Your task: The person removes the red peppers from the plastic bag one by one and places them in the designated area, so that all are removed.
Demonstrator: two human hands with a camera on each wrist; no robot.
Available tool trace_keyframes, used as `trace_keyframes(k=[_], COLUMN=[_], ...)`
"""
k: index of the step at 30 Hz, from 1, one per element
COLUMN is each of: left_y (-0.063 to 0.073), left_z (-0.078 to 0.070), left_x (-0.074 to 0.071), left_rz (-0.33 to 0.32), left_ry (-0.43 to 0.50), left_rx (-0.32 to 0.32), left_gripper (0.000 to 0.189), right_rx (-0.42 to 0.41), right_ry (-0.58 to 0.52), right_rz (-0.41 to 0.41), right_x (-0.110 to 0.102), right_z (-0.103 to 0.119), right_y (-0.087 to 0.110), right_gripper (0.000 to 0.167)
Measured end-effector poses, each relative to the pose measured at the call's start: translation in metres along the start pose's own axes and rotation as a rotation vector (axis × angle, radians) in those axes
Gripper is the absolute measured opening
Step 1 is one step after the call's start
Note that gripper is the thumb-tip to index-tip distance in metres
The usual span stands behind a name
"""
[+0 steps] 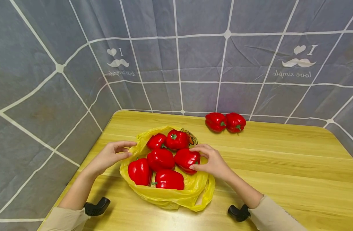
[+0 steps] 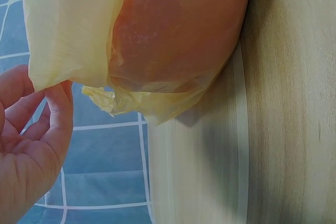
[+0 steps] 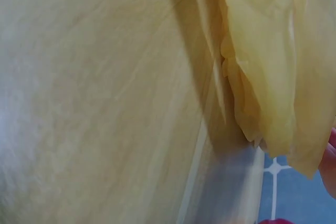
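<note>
A yellow plastic bag (image 1: 165, 194) stands wide open on the table with several red bell peppers in it. My left hand (image 1: 108, 156) pinches the bag's left rim between thumb and fingers; the left wrist view shows this hand (image 2: 34, 150) at the bag's edge, a reddish shape showing through the plastic. Inside the bag's right side, my right hand (image 1: 213, 163) grips a red bell pepper (image 1: 185, 159), thumb at its near side and fingers over its far side. Only a bit of that hand (image 3: 329, 166) appears in the right wrist view, beside the yellow plastic (image 3: 268, 72).
Two more red bell peppers, one on the left (image 1: 215, 122) and one on the right (image 1: 235, 122), lie side by side near the back edge of the wooden table (image 1: 280, 160). Behind it hangs a grey-blue curtain (image 1: 199, 57) with white lines. A loop handle (image 1: 206, 195) droops at the bag's front right.
</note>
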State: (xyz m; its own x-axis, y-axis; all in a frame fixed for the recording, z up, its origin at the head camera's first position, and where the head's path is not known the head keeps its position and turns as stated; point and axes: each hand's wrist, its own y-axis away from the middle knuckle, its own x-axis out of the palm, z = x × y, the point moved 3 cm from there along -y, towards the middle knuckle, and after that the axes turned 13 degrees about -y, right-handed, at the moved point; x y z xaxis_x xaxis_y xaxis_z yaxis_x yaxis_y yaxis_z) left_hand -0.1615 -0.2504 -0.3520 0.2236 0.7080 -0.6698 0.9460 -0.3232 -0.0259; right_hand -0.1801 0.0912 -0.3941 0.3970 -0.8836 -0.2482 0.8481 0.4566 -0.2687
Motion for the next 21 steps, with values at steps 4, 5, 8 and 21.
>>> trace_keyframes(k=[4,5,8,21], left_y=[0.0002,0.0002,0.0002,-0.0006], left_z=[0.0003,0.0002,-0.0008,-0.0017], left_x=[0.0001,0.0000,-0.0006,-0.0010], left_rz=[0.002,0.002,0.004,0.005], left_ry=[0.002,0.002,0.006,0.014], left_rx=[0.000,-0.001,-0.004,-0.004], left_gripper=[0.037,0.037,0.037,0.037], right_rx=[-0.003,-0.005,-0.016,-0.030], right_ry=[0.022,0.025,0.027,0.136], right_rz=[0.001,0.001,0.001,-0.006], right_x=[0.0010,0.0010,0.0003,0.0028], right_z=[-0.0006,0.0000,0.0015,0.0046], right_y=[0.0001,0.0001,-0.0008,-0.0016], right_gripper=[0.049,0.049,0.049,0.050])
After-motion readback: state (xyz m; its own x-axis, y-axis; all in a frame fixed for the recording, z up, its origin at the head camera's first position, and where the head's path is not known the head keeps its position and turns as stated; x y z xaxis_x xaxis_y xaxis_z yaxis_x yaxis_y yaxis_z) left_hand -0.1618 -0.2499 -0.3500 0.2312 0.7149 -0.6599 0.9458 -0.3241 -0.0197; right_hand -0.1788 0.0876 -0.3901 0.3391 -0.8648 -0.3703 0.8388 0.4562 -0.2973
